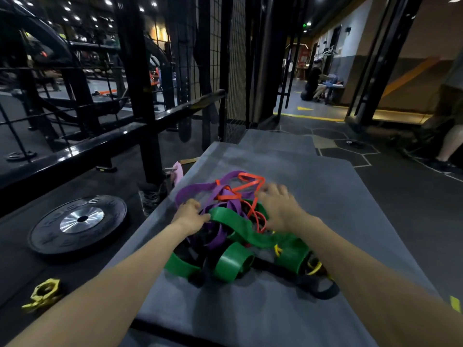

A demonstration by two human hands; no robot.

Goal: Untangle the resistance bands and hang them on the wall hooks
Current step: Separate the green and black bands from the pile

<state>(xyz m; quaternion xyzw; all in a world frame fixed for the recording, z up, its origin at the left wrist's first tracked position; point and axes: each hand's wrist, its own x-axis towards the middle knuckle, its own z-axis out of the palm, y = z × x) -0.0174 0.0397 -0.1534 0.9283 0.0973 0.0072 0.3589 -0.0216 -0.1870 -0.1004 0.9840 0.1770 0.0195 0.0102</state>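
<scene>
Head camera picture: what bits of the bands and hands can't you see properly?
- Right hand: motion-blurred, so its grip on the orange band is unclear.
- Left hand: fingertips are buried in the purple band and green band.
- Black bands: they run under the pile, so their number is hidden.
- Yellow band: mostly covered by green loops.
- Wall hooks: none can be made out in the dark background.
</scene>
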